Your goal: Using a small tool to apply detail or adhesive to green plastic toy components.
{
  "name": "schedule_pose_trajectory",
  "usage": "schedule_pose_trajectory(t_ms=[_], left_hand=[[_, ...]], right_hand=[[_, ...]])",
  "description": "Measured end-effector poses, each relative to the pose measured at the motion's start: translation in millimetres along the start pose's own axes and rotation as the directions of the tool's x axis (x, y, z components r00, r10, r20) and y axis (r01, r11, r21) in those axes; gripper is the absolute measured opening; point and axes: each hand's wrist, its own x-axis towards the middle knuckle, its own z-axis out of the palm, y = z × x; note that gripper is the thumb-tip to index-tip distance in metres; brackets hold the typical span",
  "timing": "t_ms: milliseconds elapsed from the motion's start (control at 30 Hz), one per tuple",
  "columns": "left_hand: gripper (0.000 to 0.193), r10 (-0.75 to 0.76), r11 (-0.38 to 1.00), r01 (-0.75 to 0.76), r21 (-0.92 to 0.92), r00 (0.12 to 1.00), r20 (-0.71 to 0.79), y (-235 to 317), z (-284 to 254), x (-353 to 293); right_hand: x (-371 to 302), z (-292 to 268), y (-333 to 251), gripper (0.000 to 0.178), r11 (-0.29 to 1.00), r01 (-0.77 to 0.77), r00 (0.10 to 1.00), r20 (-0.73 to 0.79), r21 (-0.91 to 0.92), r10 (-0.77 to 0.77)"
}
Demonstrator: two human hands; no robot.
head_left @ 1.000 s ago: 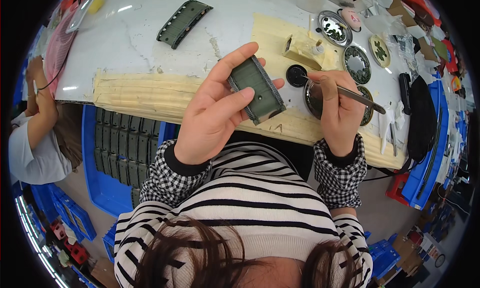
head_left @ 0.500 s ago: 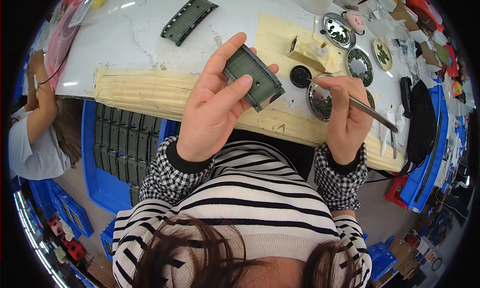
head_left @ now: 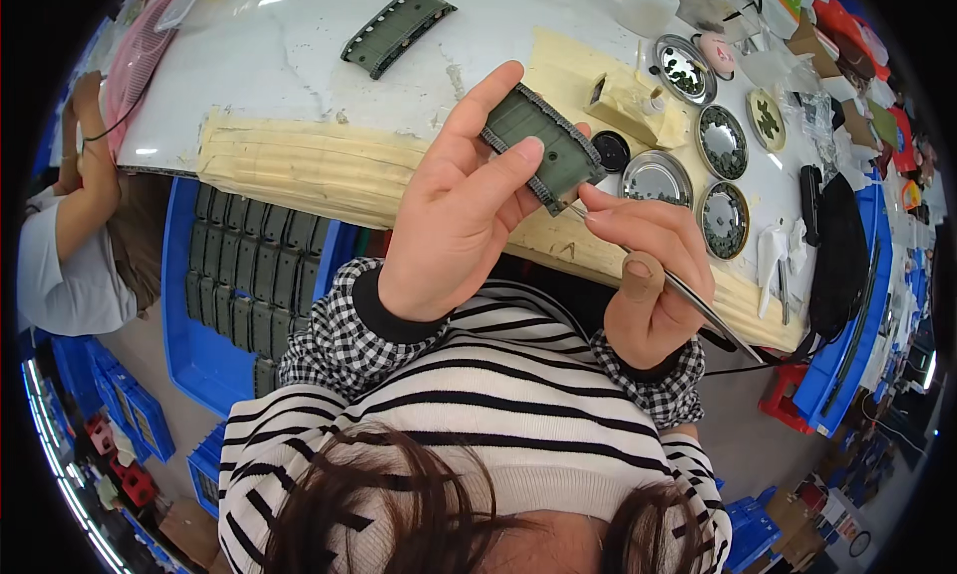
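Observation:
Between thumb and fingers, my left hand (head_left: 454, 210) holds a dark green curved plastic model part (head_left: 538, 141) with ridged long edges, tilted above the table's front edge. My right hand (head_left: 653, 275) grips slim metal tweezers (head_left: 698, 300), their tips touching or very close to the part's lower right end. Whether anything small sits in the tips is hidden. Just beyond the right hand are a small round black lid (head_left: 610, 150) and a metal dish (head_left: 656, 180) of tiny dark pieces. A similar green curved part (head_left: 399, 31) lies at the table's far left.
More round dishes (head_left: 722, 141) of small green pieces stand at right, beside a tape-covered block (head_left: 638, 111). A blue crate (head_left: 209, 365) below the table at left holds rows of green parts. Another person's arm (head_left: 90, 165) rests at far left.
My right hand has moved left and down from the black lid, bringing the tweezers to the green part. The left hand keeps its hold, shifted slightly right in view.

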Motion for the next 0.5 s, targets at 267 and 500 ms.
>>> schedule_pose_trajectory(t_ms=[267, 500], left_hand=[[0.052, 0.033, 0.999, -0.033, -0.005, 0.999, -0.017, -4.2, 2.0, -3.7], [0.052, 0.030, 0.999, -0.030, -0.024, 0.999, -0.024, -6.5, 2.6, -4.0]], right_hand=[[-0.4, 1.1, -0.5, 0.017, 0.996, 0.040, 0.999, 0.009, -0.083, -0.040], [-2.3, 0.7, -3.0, 0.019, 0.988, 0.047, 0.998, 0.050, -0.146, -0.040]])
